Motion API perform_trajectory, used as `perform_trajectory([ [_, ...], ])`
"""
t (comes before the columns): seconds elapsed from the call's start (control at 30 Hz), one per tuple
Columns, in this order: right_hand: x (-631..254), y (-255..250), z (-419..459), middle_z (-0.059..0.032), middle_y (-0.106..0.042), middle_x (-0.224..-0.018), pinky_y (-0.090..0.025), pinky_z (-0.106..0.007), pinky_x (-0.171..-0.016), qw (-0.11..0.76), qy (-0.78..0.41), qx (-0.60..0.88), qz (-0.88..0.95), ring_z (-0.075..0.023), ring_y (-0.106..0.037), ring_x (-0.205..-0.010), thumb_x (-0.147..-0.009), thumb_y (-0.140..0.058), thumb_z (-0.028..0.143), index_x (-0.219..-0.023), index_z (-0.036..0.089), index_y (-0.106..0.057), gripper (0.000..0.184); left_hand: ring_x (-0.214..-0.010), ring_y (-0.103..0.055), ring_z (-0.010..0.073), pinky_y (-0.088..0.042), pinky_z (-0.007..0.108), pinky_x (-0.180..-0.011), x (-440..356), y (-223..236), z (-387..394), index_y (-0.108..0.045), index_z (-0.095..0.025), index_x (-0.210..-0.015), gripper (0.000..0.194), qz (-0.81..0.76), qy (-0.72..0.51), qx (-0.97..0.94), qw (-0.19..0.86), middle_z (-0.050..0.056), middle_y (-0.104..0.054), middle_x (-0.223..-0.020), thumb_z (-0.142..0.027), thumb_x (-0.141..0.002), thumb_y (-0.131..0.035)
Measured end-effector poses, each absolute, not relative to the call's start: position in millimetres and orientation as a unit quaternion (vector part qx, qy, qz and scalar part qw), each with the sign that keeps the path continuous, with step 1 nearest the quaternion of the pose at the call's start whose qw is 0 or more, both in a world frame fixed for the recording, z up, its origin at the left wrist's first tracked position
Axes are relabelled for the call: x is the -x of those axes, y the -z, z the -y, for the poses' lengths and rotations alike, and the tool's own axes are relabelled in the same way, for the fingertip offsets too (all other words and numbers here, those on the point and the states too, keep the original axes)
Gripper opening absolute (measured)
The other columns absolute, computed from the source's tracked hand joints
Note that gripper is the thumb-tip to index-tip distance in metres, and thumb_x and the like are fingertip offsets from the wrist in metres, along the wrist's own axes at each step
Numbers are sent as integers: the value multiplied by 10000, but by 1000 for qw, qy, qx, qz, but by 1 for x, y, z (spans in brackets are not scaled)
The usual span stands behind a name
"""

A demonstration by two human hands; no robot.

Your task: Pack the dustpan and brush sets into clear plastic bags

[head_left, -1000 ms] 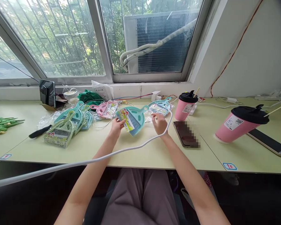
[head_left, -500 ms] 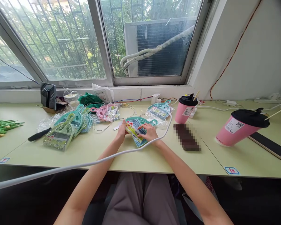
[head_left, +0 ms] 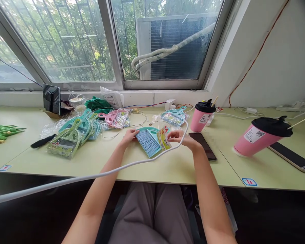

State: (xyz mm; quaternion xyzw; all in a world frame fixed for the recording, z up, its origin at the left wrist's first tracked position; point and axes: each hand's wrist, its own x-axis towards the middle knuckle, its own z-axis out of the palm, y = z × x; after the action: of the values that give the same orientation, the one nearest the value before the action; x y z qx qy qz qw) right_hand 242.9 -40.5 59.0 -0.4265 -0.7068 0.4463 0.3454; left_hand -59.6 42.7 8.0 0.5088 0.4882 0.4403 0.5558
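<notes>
A small teal dustpan [head_left: 147,129] with a blue-bristled brush [head_left: 147,142] in it lies in front of me at the table's middle. My left hand [head_left: 128,136] grips the dustpan's left edge, thumb on top. Between the fingers of my right hand [head_left: 177,136] is a yellow printed label card [head_left: 163,138], raised at the right side of the brush. A white cable [head_left: 132,166] passes in front of the brush's lower right and my right wrist.
Wrapped dustpan sets [head_left: 77,130] are piled at left beside a black-handled knife [head_left: 43,141]. A pink set [head_left: 114,118] and another teal set [head_left: 175,117] lie behind. A phone [head_left: 204,147] and pink cups [head_left: 200,120] stand at right.
My right hand has moved right with the label card, which has come away from across the brush. The bristles now show. My left hand has shifted slightly left onto the dustpan's edge.
</notes>
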Motion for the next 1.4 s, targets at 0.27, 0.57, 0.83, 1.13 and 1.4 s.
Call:
perform_trajectory([
  [0.27, -284, -38, 40, -23, -713, -738, -462, -247, -622, 176, -365, 589, 699, -172, -632, -692, -558, -793, 184, -855, 203, -753, 300, -589, -603, 144, -543, 317, -676, 76, -27, -39, -642, -124, -770, 118, -525, -562, -390, 508, 32, -638, -665, -180, -679, -692],
  [0.57, -204, -27, 23, -12, -692, -910, -434, -277, -707, 359, -123, 589, 713, -170, -613, -805, -878, -553, 328, -1032, 260, -660, 199, -565, -607, 120, -521, 269, -627, 79, -36, -35, -529, -170, -808, 167, -438, -564, -387, 583, -7, -625, -676, -153, -700, -656],
  [0.83, -152, -14, 13, -116, -621, -1162, -422, -400, -860, 387, -28, 669, 634, -286, -522, -1115, -901, -522, 342, -1229, 236, -566, 347, -715, -635, 132, -538, 289, -731, 82, -35, -29, -549, -172, -870, 332, -342, -549, -474, 598, 15, -648, -805, -256, -662, -793],
  [1.13, -144, -46, -4, -125, -668, -1115, -446, -362, -789, 420, 20, 666, 616, -251, -640, -958, -916, -494, 239, -1163, 215, -602, 270, -969, -643, 202, -541, 386, -866, 85, -46, -15, -567, -294, -1223, 582, -327, -495, -526, 610, 43, -651, -1088, -243, -682, -776],
  [1.4, -157, -39, -4, -73, -728, -1023, -480, -325, -779, 387, 6, 613, 689, -239, -672, -925, -901, -536, 305, -1091, 231, -661, 240, -1042, -640, 280, -538, 344, -818, 92, -62, 6, -594, -271, -1297, 631, -337, -417, -585, 608, 128, -662, -1164, -381, -700, -768],
])
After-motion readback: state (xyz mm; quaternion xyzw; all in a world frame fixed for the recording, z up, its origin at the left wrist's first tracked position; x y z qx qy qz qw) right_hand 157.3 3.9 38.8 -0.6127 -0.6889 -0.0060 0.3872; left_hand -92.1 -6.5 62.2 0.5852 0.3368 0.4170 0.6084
